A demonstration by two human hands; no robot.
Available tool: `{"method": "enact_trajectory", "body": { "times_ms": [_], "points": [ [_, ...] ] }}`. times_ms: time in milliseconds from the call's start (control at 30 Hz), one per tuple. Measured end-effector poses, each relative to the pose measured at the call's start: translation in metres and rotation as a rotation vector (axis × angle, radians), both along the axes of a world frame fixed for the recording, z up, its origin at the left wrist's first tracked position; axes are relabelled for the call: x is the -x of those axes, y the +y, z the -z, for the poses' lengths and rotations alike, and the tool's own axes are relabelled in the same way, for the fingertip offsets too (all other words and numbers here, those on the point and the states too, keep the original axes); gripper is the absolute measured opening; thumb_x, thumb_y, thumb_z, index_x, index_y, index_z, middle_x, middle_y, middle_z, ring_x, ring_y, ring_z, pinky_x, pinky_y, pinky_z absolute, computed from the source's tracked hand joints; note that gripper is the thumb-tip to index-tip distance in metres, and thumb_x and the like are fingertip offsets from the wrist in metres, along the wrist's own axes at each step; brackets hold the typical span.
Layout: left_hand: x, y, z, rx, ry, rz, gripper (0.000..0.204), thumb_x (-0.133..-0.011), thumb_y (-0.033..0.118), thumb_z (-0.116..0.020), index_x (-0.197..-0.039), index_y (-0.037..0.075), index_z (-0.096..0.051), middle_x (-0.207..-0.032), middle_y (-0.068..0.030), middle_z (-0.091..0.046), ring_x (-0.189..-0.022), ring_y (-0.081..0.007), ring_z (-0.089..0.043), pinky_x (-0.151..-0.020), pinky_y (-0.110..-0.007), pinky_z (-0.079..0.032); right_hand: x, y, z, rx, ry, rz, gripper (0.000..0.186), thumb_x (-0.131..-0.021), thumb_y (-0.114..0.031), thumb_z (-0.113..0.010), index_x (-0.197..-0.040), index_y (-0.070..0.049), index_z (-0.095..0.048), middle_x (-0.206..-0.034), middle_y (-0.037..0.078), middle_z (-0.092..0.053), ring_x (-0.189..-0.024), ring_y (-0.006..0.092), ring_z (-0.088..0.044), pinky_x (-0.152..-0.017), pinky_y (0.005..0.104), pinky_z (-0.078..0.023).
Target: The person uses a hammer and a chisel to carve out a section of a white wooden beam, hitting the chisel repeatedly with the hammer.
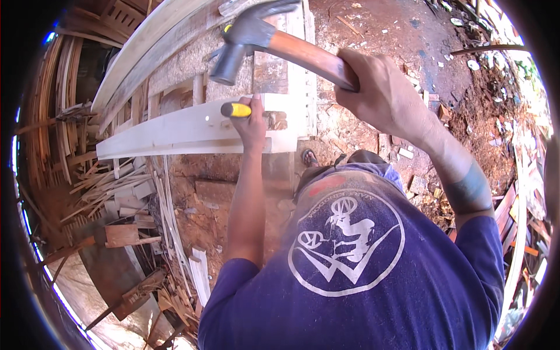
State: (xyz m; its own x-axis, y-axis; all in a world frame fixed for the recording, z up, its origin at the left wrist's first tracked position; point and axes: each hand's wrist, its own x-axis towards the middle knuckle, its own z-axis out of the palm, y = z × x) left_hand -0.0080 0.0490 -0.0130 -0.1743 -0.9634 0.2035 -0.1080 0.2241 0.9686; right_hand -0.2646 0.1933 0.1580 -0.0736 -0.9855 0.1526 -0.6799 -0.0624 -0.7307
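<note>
My right hand [382, 90] is closed round the wooden handle of a claw hammer [303, 53]. The hammer's dark metal head is raised above the pale wooden beam [181, 129], apart from the chisel. Below it, my left hand [253, 127] grips a chisel [237, 109] by its yellow and black handle; the blade is hidden from this angle. Beside the left hand, a rough recess [276, 120] shows in the beam near its right end. The beam lies crosswise in front of me, tapering toward the left.
Long curved boards [137, 58] lie beyond the beam, over a wooden frame. Thin offcuts [116, 189] heap up at the left, near upright planks [49, 111]. Wood scraps and shavings litter the brown ground [373, 23] on the right.
</note>
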Motion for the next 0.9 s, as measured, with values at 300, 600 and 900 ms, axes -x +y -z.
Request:
{"method": "enact_trajectory", "body": {
  "times_ms": [300, 600, 900],
  "points": [
    [0.015, -0.002, 0.009, 0.090, 0.063, -0.047, 0.024, -0.096, 0.007, -0.065, -0.076, 0.006, -0.052, -0.073, 0.0040, -0.054, -0.066, -0.0063, -0.049, -0.059, -0.028, -0.041, -0.049, -0.022, 0.049, -0.154, 0.201, -0.100, 0.016, -0.089, -0.010, -0.063, -0.098, 0.001, -0.055, -0.069, 0.021, -0.066, -0.062, 0.0378, -0.069, -0.060, 0.0497, -0.057],
    [0.014, 0.004, -0.011, 0.207, 0.025, -0.036, 0.034, -0.096, 0.010, -0.066, -0.067, 0.006, -0.049, -0.064, 0.0040, -0.049, -0.060, -0.0069, -0.045, -0.056, -0.027, -0.037, -0.048, -0.040, -0.074, 0.675, -0.206, 0.071, 0.021, -0.084, -0.011, -0.065, -0.098, 0.004, -0.059, -0.071, 0.026, -0.064, -0.067, 0.0446, -0.067, -0.058, 0.0500, -0.053],
    [0.004, 0.000, 0.010, 0.089, -0.043, -0.011, 0.024, -0.095, 0.014, -0.070, -0.077, 0.002, -0.059, -0.071, 0.0000, -0.057, -0.067, -0.0109, -0.053, -0.064, -0.031, -0.045, -0.037, -0.037, -0.047, -0.111, 0.216, -0.168, 0.021, -0.087, -0.011, -0.061, -0.101, 0.005, -0.062, -0.088, 0.025, -0.071, -0.079, 0.0394, -0.073, -0.066, 0.0465, -0.059]
  ]
}}
